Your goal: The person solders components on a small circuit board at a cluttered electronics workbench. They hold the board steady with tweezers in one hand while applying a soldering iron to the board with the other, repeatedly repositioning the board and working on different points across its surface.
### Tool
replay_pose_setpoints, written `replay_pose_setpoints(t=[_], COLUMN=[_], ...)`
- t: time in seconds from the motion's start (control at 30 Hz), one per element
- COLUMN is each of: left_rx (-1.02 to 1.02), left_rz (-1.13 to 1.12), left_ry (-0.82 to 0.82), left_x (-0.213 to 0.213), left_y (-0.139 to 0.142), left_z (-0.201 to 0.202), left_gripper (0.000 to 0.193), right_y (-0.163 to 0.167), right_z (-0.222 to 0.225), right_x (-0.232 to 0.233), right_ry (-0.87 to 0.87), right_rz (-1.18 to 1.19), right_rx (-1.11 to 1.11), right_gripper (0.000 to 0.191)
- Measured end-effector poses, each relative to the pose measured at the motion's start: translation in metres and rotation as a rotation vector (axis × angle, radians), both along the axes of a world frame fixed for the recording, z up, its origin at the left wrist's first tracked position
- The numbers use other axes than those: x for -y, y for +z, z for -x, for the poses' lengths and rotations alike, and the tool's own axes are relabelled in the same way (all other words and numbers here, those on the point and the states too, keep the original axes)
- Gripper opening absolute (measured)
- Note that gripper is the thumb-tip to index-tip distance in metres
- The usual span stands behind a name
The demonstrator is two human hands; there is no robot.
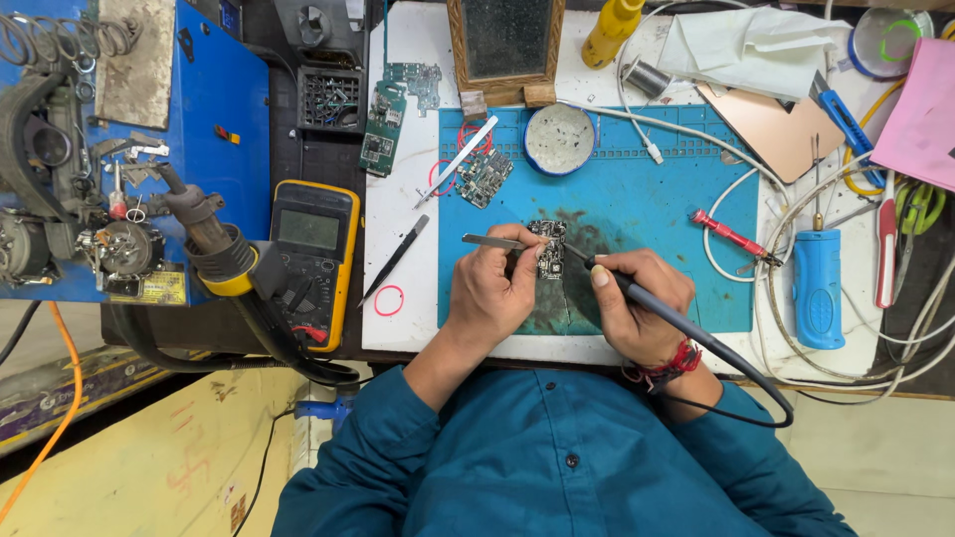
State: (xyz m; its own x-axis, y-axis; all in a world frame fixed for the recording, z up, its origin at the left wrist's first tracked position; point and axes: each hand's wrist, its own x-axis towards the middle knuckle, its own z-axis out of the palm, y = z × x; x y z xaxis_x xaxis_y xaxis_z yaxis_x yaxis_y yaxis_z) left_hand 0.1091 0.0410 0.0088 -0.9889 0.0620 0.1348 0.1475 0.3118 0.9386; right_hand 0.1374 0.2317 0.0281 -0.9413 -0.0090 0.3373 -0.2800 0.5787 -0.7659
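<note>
— Hands first: how do we hold them over the blue mat (686, 288)?

— Our left hand (494, 286) comes up from six o'clock, wrist bent a little, fingers curled closed around metal tweezers (494, 241). The tweezers lie almost flat, with the free end pointing to nine o'clock and the tips at the small circuit board (548, 245).

— And the right one?

— Our right hand (637, 303) is at three o'clock of the left one, very near it. It is closed like for a pen around the dark soldering iron (637, 294). The tip goes to ten o'clock and meets the board; the cable (756, 383) leaves toward five o'clock, past the red thread on the wrist.

— Where is the board exactly?

— It lies on the mat, at twelve o'clock of both hands, on a dark stained patch. We cannot tell if the tweezers grip a part.

— What is around?

— A second board (484, 177) at eleven o'clock, a round tin (559, 138) at twelve, a yellow multimeter (313, 261) far at nine o'clock.
</note>
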Motion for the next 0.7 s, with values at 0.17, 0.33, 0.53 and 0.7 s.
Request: replay_pose_setpoints(t=[0.17, 0.33, 0.53, 0.7], left_rx=[-0.031, -0.028, -0.033, -0.017], left_rz=[-0.018, -0.021, -0.013, -0.012], left_ry=[-0.005, -0.009, -0.007, -0.003], left_x=[0.001, 0.0014, 0.0013, 0.0011], left_y=[-0.0008, 0.0, -0.0002, -0.0004], left_z=[-0.0006, -0.0011, -0.0013, -0.0009], left_gripper=[0.013, 0.012, 0.013, 0.012], right_y=[-0.0015, -0.0015, -0.0015, -0.0013], right_z=[0.0003, -0.0001, 0.0001, -0.0001], right_x=[0.0011, 0.0021, 0.001, 0.0012], right_ry=[0.009, 0.007, 0.019, 0.017], right_rz=[0.014, 0.018, 0.004, 0.01], right_rx=[0.002, -0.01, -0.007, -0.008], right_gripper=[0.006, 0.006, 0.008, 0.008])
